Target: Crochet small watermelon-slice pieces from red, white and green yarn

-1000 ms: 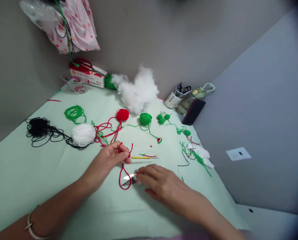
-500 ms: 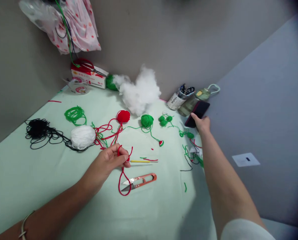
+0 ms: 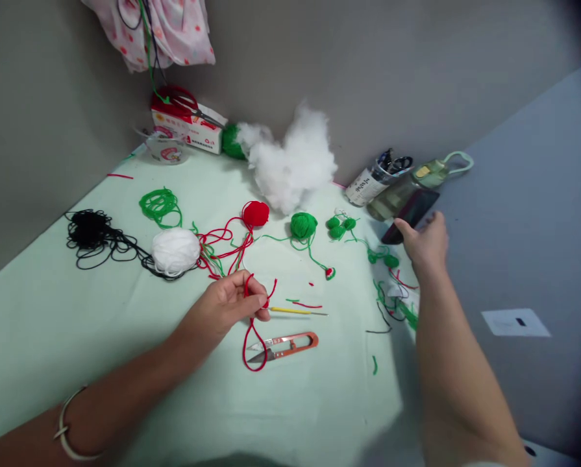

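Observation:
My left hand (image 3: 226, 305) pinches a strand of red yarn (image 3: 251, 337) and the end of a yellow crochet hook (image 3: 297, 311) over the pale green cloth (image 3: 76, 324). The yarn loops down beside orange thread snips (image 3: 285, 344) lying on the cloth. My right hand (image 3: 424, 243) reaches to the far right and grips a dark phone (image 3: 411, 211) that leans against a bottle (image 3: 402, 191). A red yarn ball (image 3: 255, 213) and a green yarn ball (image 3: 303, 224) lie behind my left hand.
White yarn (image 3: 176, 251), a black yarn tangle (image 3: 93, 233) and a green coil (image 3: 160, 204) lie at the left. White stuffing (image 3: 293, 162), a box (image 3: 190, 126) and a tin of tools (image 3: 375, 178) stand along the wall. Small green pieces (image 3: 341, 226) and yarn scraps (image 3: 397, 305) litter the right edge.
My right hand let go of the snips, reached to the far right and took hold of the phone. My left hand kept its pinch on the red yarn.

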Available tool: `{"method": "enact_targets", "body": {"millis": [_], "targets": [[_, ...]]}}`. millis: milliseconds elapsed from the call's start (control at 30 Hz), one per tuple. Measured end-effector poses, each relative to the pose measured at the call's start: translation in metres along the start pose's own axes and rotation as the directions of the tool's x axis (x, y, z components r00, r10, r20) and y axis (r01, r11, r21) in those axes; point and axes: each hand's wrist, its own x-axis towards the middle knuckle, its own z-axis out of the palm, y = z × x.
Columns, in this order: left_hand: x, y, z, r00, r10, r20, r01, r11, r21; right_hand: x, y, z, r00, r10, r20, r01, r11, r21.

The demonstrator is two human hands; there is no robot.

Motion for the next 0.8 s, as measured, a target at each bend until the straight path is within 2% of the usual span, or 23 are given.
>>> {"method": "enact_targets", "body": {"millis": [33,67,100,167,200,233,267,300,333,400,467,533,600,700,800], "targets": [[0.001,0.0,0.0,1.0,0.001,-0.001,-0.001,1.0,-0.003,-0.013,-0.012,-0.008,1.0,0.003,-0.015,-0.003,1.0,0.028],[0.001,0.0,0.0,1.0,0.004,-0.001,-0.004,1.0,-0.003,-0.029,-0.027,-0.017,0.999,-0.023,0.03,0.02,0.995,0.099],[0.002,0.0,0.0,1.0,0.009,-0.002,-0.009,1.0,-0.001,-0.048,-0.044,-0.026,0.991,-0.075,0.111,0.041,0.959,0.282],[0.003,0.0,0.001,1.0,0.019,-0.008,-0.019,1.0,0.005,-0.092,-0.081,-0.043,0.933,-0.232,0.275,0.104,0.905,0.412],[0.003,0.0,0.002,1.0,0.024,-0.012,-0.024,1.0,0.008,-0.114,-0.099,-0.049,0.811,-0.409,0.418,0.165,0.845,0.508],[0.002,0.0,0.002,0.999,0.027,-0.016,-0.027,1.0,0.012,-0.135,-0.116,-0.053,0.636,-0.55,0.542,0.197,0.794,0.574],[0.002,-0.001,0.003,0.999,0.03,-0.02,-0.029,0.999,0.015,-0.155,-0.13,-0.054,0.467,-0.639,0.611,0.241,0.757,0.607],[0.002,-0.001,0.003,0.999,0.032,-0.023,-0.032,0.999,0.02,-0.172,-0.14,-0.052,0.377,-0.669,0.64,0.32,0.743,0.588],[0.001,-0.002,0.003,0.999,0.037,-0.023,-0.036,0.999,0.026,-0.186,-0.147,-0.048,0.357,-0.663,0.658,0.421,0.743,0.52],[0.001,-0.003,0.002,0.999,0.047,-0.02,-0.047,0.998,0.032,-0.206,-0.151,-0.036,0.354,-0.66,0.663,0.594,0.706,0.385],[0.0,-0.004,0.001,0.998,0.063,-0.014,-0.062,0.998,0.026,-0.216,-0.146,-0.026,0.348,-0.643,0.683,0.669,0.68,0.3],[-0.001,-0.005,0.0,0.997,0.081,-0.012,-0.081,0.996,0.022,-0.217,-0.138,-0.024,0.388,-0.621,0.681,0.687,0.688,0.235],[-0.002,-0.005,-0.001,0.995,0.095,-0.007,-0.095,0.995,0.032,-0.212,-0.129,-0.032,0.448,-0.535,0.716,0.627,0.759,0.175],[-0.003,-0.004,0.0,0.995,0.098,0.006,-0.098,0.994,0.054,-0.199,-0.117,-0.056,0.524,-0.367,0.768,0.451,0.885,0.115],[-0.004,-0.004,0.001,0.995,0.097,0.012,-0.098,0.993,0.064,-0.188,-0.112,-0.074,0.566,-0.324,0.758,0.233,0.945,0.23]]}}
